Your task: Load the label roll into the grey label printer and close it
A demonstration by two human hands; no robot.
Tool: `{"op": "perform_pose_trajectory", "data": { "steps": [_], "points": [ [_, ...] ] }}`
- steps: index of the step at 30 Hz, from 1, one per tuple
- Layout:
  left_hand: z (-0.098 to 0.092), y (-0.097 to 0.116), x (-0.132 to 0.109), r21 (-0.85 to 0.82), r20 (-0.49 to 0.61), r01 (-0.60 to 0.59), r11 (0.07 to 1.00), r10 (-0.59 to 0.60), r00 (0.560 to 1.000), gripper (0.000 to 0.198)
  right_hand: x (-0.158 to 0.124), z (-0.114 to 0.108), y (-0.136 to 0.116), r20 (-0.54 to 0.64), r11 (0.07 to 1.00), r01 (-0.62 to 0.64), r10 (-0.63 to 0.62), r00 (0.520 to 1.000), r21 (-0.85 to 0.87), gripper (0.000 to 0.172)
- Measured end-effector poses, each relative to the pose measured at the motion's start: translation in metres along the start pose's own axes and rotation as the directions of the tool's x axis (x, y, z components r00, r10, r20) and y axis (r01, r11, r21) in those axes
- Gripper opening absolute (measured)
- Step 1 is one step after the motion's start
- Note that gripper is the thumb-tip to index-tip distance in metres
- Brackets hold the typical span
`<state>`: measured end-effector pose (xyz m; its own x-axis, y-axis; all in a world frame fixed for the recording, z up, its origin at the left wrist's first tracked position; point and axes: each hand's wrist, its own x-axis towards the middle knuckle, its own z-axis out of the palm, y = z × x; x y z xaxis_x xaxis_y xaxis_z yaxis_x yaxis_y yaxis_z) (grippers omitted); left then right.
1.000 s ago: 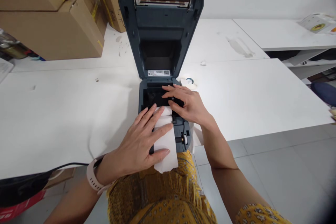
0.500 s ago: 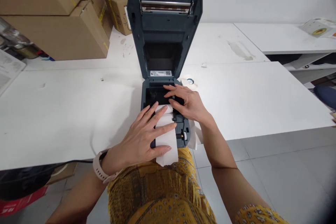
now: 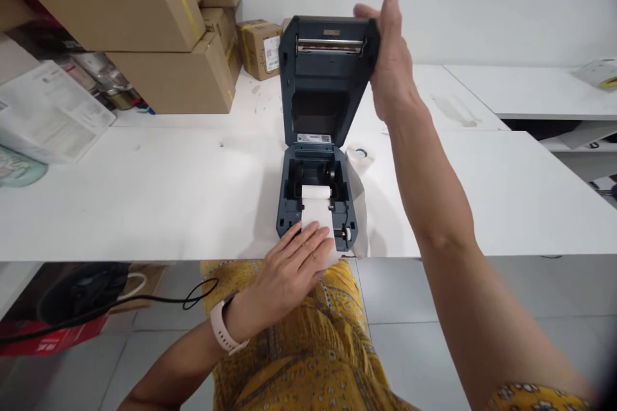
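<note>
A dark label printer stands at the table's front edge with its lid raised. A small white paper roll lies inside it, and the paper strip runs forward over the front. My left hand, with a pale watch band on the wrist, lies flat on this strip with its fingers stretched out. At the lid's upper right edge is my right hand, gripping the lid; some of its fingers are hidden behind it.
Cardboard boxes are stacked at the back left, beside a plastic-wrapped package. A label roll and crumpled backing paper lie right of the printer. A black cable hangs below the white table.
My right hand has left the printer's inside and moved up to the lid, which leans further forward. My left hand has slid toward the front of the paper strip. The view has shifted.
</note>
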<state>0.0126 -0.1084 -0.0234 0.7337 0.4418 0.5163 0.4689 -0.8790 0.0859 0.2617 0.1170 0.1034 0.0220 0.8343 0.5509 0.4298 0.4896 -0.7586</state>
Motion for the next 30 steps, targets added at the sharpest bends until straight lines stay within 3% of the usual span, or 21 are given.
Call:
{"op": "perform_pose_trajectory", "data": {
  "steps": [1, 3, 6, 9, 11, 14, 16, 19, 21, 23, 25, 27, 28, 30],
  "points": [
    [0.001, 0.000, -0.001, -0.008, -0.048, -0.001, 1.000, 0.001, 0.999, 0.033, 0.001, 0.003, -0.007, 0.012, 0.998, -0.047, 0.047, 0.999, 0.050, 0.073],
    [0.001, 0.002, -0.004, -0.034, -0.147, 0.015, 0.999, -0.020, 0.989, 0.030, -0.016, 0.007, -0.023, -0.074, 0.990, -0.067, 0.077, 0.994, 0.124, 0.066],
    [-0.006, 0.008, -0.015, -0.049, -0.305, 0.069, 0.996, -0.081, 0.949, 0.032, -0.081, 0.009, -0.044, -0.247, 0.987, 0.155, -0.158, 0.956, -0.035, 0.054],
    [-0.014, 0.011, -0.023, -0.063, -0.455, 0.118, 0.991, -0.133, 0.880, 0.044, -0.162, 0.009, -0.048, -0.142, 0.969, 0.216, -0.232, 0.962, -0.117, 0.043],
    [-0.015, 0.006, -0.020, -0.154, -0.503, 0.207, 0.966, -0.257, 0.825, 0.052, -0.206, 0.012, -0.042, -0.075, 0.951, 0.286, -0.296, 0.952, -0.116, 0.041],
    [-0.005, -0.009, -0.005, -0.393, -0.384, 0.391, 0.832, -0.535, 0.752, 0.060, -0.248, 0.018, -0.028, 0.018, 0.951, 0.266, -0.266, 0.964, -0.158, 0.045],
    [0.004, -0.019, 0.006, -0.534, -0.220, 0.472, 0.701, -0.654, 0.724, 0.066, -0.261, 0.023, -0.021, 0.045, 0.951, 0.231, -0.226, 0.973, -0.205, 0.047],
    [0.013, -0.028, 0.015, -0.693, 0.007, 0.512, 0.508, -0.706, 0.709, 0.076, -0.267, 0.026, -0.017, 0.061, 0.938, 0.214, -0.205, 0.977, -0.274, 0.048],
    [0.016, -0.030, 0.018, -0.747, 0.075, 0.508, 0.429, -0.705, 0.705, 0.079, -0.267, 0.027, -0.016, 0.056, 0.935, 0.214, -0.207, 0.977, -0.284, 0.049],
    [0.016, -0.030, 0.020, -0.760, 0.090, 0.504, 0.411, -0.702, 0.707, 0.079, -0.267, 0.028, -0.014, 0.039, 0.936, 0.221, -0.219, 0.975, -0.274, 0.049],
    [0.016, -0.027, 0.019, -0.746, 0.083, 0.511, 0.428, -0.701, 0.708, 0.078, -0.267, 0.029, -0.013, 0.021, 0.937, 0.226, -0.229, 0.973, -0.266, 0.048],
    [0.016, -0.019, 0.012, -0.707, -0.005, 0.522, 0.477, -0.742, 0.671, 0.076, -0.267, 0.030, -0.011, 0.004, 0.941, 0.216, -0.223, 0.975, -0.262, 0.047],
    [0.017, -0.013, 0.006, -0.678, -0.115, 0.521, 0.518, -0.775, 0.621, 0.071, -0.267, 0.031, -0.011, -0.001, 0.943, 0.206, -0.213, 0.977, -0.260, 0.047],
    [0.019, 0.003, -0.013, -0.633, -0.347, 0.514, 0.579, -0.806, 0.480, 0.047, -0.267, 0.032, -0.011, -0.010, 0.949, 0.187, -0.195, 0.981, -0.252, 0.046]
  ]
}}
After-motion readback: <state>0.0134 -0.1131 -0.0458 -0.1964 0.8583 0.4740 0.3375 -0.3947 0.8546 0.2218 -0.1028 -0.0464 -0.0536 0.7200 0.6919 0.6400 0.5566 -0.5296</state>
